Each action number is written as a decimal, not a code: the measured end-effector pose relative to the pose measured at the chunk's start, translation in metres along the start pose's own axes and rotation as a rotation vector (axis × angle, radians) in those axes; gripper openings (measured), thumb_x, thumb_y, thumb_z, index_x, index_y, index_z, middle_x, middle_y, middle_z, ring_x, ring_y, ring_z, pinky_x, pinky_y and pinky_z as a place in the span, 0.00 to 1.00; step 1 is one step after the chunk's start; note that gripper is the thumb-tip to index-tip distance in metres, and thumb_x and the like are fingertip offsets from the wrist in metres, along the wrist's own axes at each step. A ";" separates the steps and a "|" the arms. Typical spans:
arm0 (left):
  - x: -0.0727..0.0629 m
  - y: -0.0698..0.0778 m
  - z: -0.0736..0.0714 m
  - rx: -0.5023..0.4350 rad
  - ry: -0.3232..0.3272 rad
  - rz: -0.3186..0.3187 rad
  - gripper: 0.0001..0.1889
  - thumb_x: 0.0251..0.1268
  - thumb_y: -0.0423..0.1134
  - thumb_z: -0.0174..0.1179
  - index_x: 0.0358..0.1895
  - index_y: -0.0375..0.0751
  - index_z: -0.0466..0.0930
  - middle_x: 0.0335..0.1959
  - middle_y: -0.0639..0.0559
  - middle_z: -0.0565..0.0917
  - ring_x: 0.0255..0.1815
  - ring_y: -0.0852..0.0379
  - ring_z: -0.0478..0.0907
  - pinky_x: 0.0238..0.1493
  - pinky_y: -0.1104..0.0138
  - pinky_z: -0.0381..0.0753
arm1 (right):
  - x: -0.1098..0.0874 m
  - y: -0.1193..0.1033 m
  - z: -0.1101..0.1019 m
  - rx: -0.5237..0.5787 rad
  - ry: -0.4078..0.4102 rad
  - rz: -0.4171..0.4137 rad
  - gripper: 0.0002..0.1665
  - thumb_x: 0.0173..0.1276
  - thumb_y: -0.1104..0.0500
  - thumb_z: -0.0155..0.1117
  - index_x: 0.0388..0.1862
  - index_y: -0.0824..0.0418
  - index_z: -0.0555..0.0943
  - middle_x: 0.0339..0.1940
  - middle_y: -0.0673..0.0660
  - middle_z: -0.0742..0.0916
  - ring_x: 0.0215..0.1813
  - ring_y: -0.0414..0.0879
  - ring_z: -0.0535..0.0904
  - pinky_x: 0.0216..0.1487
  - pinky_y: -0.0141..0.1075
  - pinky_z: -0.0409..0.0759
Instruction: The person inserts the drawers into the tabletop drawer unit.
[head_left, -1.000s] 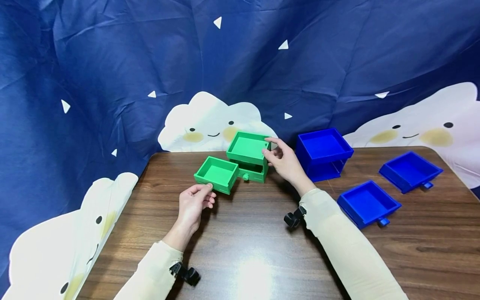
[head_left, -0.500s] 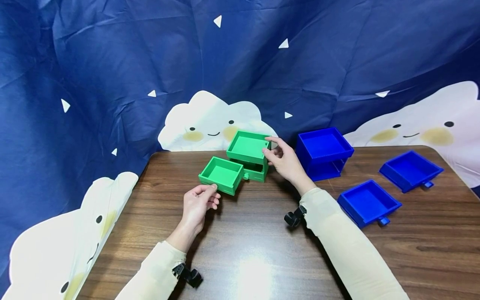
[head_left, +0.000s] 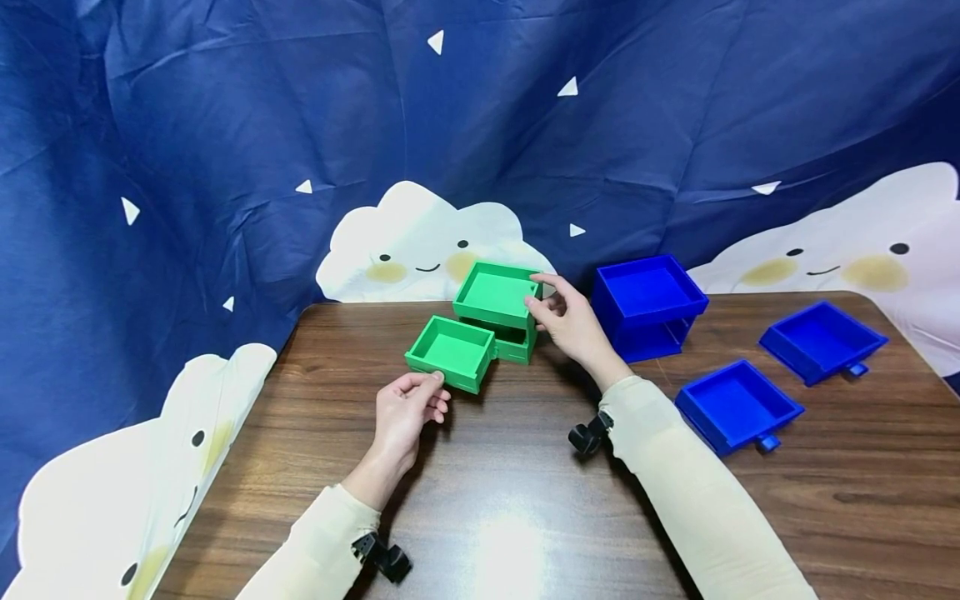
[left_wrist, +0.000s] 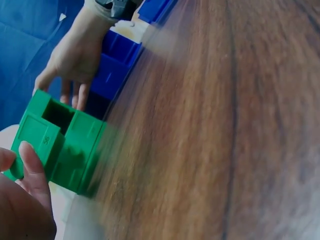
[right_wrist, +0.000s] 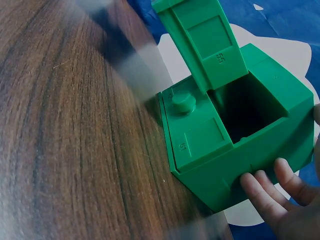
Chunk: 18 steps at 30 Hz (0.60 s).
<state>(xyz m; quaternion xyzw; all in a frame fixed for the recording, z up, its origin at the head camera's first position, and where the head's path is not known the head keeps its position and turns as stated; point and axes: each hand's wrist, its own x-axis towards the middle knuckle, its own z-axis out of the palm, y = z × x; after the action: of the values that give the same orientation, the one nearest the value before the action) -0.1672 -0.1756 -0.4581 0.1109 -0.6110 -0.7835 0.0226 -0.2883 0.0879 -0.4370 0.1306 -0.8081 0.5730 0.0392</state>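
My left hand (head_left: 402, 410) pinches a small green drawer (head_left: 452, 347) at its front, thumb and fingers on its round knob. The drawer is level, in front and left of a green two-tier cabinet (head_left: 495, 293). In the right wrist view, the drawer's rear end overlaps one side of the cabinet's dark upper opening (right_wrist: 247, 112). Below, a lower drawer (right_wrist: 200, 142) with a round knob (right_wrist: 183, 102) sits pushed in. My right hand (head_left: 572, 327) holds the cabinet by its right side, thumb near the top front corner and fingers along the side wall.
Right of the green cabinet stands a blue cabinet (head_left: 651, 292) with an open front. Two blue drawers, a nearer one (head_left: 738, 404) and a farther one (head_left: 822, 342), lie on the wooden table (head_left: 600, 517). A dark blue curtain (head_left: 480, 108) hangs behind.
My left hand has carried the green drawer rightward and slightly nearer, so it now hides the lower drawer's knob in the head view. My right hand and the cabinet have stayed put.
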 end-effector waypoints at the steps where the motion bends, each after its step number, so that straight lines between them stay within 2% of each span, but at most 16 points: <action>1: -0.001 0.000 0.001 0.001 -0.001 0.001 0.06 0.75 0.30 0.66 0.38 0.29 0.83 0.21 0.52 0.87 0.19 0.62 0.80 0.22 0.72 0.81 | 0.000 0.000 0.000 0.001 0.000 0.000 0.29 0.83 0.53 0.64 0.78 0.57 0.75 0.43 0.66 0.86 0.43 0.57 0.87 0.51 0.54 0.91; 7: -0.004 -0.002 0.006 -0.011 -0.018 0.008 0.06 0.75 0.30 0.66 0.35 0.35 0.84 0.21 0.52 0.87 0.19 0.62 0.80 0.22 0.72 0.81 | 0.000 0.000 -0.001 0.006 0.000 0.000 0.29 0.83 0.53 0.64 0.78 0.56 0.75 0.43 0.66 0.85 0.45 0.60 0.87 0.51 0.53 0.91; 13: -0.006 -0.004 0.012 -0.007 -0.030 0.016 0.07 0.75 0.30 0.66 0.34 0.38 0.84 0.21 0.52 0.88 0.19 0.62 0.80 0.22 0.72 0.81 | 0.000 0.000 -0.001 0.008 0.002 -0.001 0.29 0.83 0.52 0.65 0.79 0.56 0.75 0.43 0.65 0.85 0.44 0.58 0.87 0.49 0.50 0.92; 18: -0.006 -0.005 0.016 -0.009 -0.034 0.022 0.08 0.75 0.30 0.66 0.33 0.39 0.83 0.21 0.52 0.87 0.19 0.62 0.80 0.22 0.72 0.81 | 0.000 -0.001 0.000 0.009 0.002 0.002 0.29 0.83 0.53 0.64 0.78 0.57 0.75 0.42 0.66 0.85 0.43 0.58 0.87 0.50 0.53 0.92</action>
<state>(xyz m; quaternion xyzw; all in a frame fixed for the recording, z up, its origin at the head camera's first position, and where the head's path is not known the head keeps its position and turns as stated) -0.1644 -0.1578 -0.4579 0.0908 -0.6088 -0.7878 0.0211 -0.2880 0.0878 -0.4358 0.1294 -0.8057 0.5767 0.0390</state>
